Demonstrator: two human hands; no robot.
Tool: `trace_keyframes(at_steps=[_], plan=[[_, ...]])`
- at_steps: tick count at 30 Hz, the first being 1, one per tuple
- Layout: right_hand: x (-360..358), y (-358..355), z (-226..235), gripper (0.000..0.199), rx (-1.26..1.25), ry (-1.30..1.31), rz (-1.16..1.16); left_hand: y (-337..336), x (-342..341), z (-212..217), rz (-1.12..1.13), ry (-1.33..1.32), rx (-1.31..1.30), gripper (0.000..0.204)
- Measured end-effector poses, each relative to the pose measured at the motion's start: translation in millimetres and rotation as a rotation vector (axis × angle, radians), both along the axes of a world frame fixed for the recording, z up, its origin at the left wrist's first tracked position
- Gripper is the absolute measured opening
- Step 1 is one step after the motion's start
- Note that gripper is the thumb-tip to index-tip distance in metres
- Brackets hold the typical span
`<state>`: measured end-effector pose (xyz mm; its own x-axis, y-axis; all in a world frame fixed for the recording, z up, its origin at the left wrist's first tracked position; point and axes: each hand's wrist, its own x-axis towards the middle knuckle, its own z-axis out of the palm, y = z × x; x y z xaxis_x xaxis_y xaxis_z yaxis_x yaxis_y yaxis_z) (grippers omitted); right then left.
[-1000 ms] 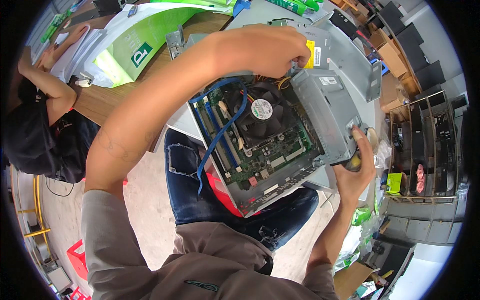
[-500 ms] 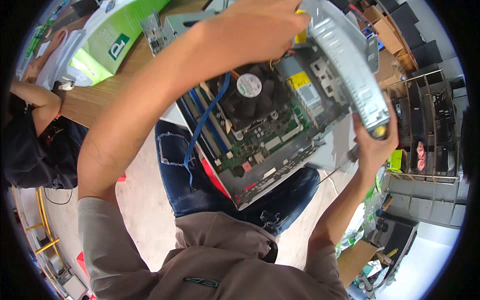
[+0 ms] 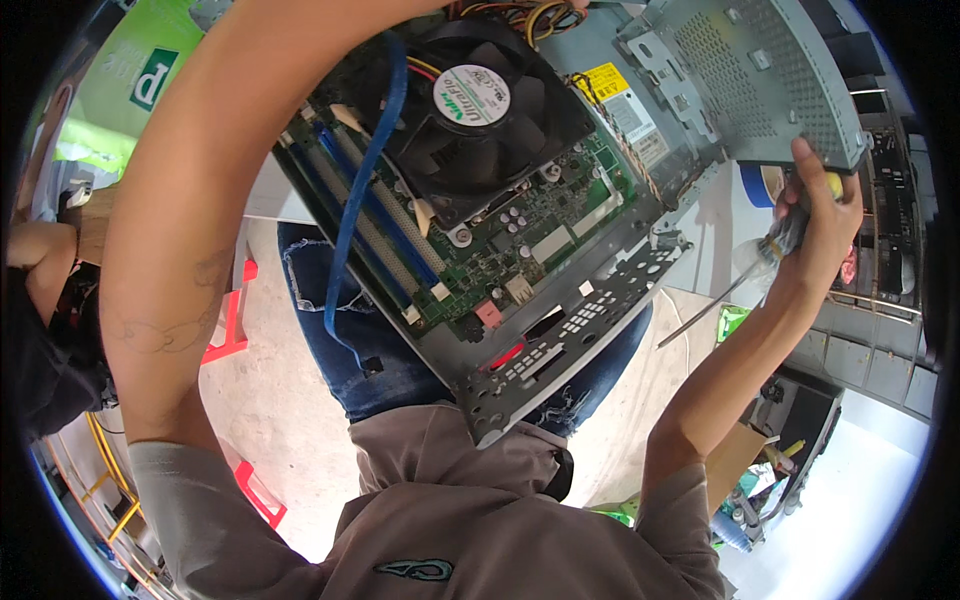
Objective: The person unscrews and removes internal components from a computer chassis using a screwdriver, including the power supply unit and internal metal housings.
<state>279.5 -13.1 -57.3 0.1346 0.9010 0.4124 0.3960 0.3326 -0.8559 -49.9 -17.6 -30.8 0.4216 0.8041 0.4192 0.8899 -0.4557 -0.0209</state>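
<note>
An opened desktop computer case (image 3: 590, 335) rests tilted above my lap, its green motherboard (image 3: 510, 235) exposed with a black cooling fan (image 3: 470, 150). A flat blue cable (image 3: 358, 200) hangs over the near left side. My right hand (image 3: 825, 205) grips the lower corner of a perforated metal panel (image 3: 760, 70) on the case's right side. In the same hand is a screwdriver (image 3: 715, 305), its thin shaft pointing down and left. My left arm crosses over the case; the hand is almost wholly cut off by the top edge, near some coloured wires (image 3: 545, 20).
A green-and-white bag (image 3: 125, 90) stands at the far left, with another person's arm (image 3: 45, 265) below it. Red stool parts (image 3: 232, 320) show on the floor. A wire rack (image 3: 880, 300) stands at right, and a cardboard box (image 3: 735, 450) lies lower right.
The case now appears larger and nearer. The metal panel has turned so its perforated face shows, my right hand moving right with it. My left hand has gone up, mostly out of view.
</note>
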Motion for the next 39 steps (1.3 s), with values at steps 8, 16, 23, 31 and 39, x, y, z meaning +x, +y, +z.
trace_keyframes(at_steps=[8,16,23,31,39], plan=[[26,29,5,0.029,-0.11,0.09,0.052,1,4,-1,0.009,0.01,0.007,0.056],[25,29,13,0.033,-0.124,0.104,0.17,1,16,-3,0.019,0.059,0.108,0.061],[22,7,18,0.029,0.026,0.083,-0.013,5,19,1,0.027,0.128,0.083,0.063],[101,-66,23,0.025,0.734,0.58,-0.185,-59,80,16,-0.179,-0.318,-0.281,0.046],[96,-134,-89,0.023,0.616,0.182,-0.361,-101,100,-31,-0.217,-0.222,-0.51,0.029]])
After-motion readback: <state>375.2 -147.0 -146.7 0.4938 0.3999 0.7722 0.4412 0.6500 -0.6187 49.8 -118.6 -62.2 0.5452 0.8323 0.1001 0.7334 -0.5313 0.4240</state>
